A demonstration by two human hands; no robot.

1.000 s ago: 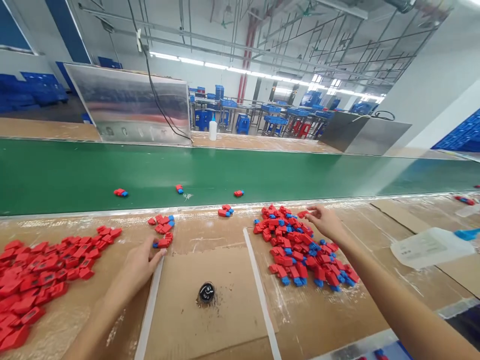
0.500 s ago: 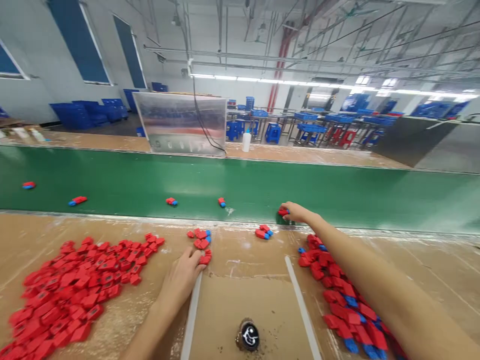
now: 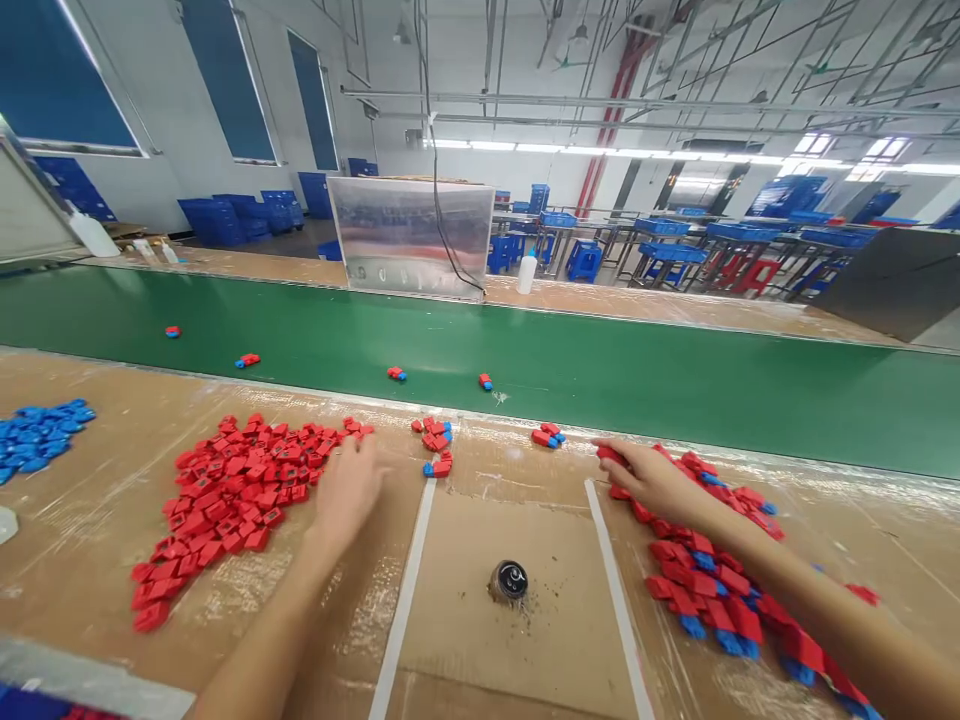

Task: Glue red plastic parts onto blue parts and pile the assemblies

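Observation:
My left hand (image 3: 349,490) is over the right end of a pile of small red plastic parts (image 3: 225,490). Its thumb sticks out to the side and its fingertips reach some red parts at the pile's upper edge. My right hand (image 3: 652,480) is at the upper left of a heap of joined red-and-blue plastic pieces (image 3: 679,580), its fingers closed around a red piece (image 3: 611,455). Between the hands lie a red-and-blue piece (image 3: 438,466) at the top of a white strip, a small cluster (image 3: 433,434) behind it, and a couple more pieces (image 3: 547,436).
A green conveyor belt (image 3: 600,365) crosses behind the table, carrying several red-and-blue pieces. A round black-topped fixture (image 3: 511,580) stands on cardboard between white tape strips. Blue parts (image 3: 41,435) lie far left. A white bottle (image 3: 527,272) stands beyond the belt.
My left hand has left the piece at the white strip and moved left to the red pile. My right hand has come back from the belt to the right heap. The view has turned left.

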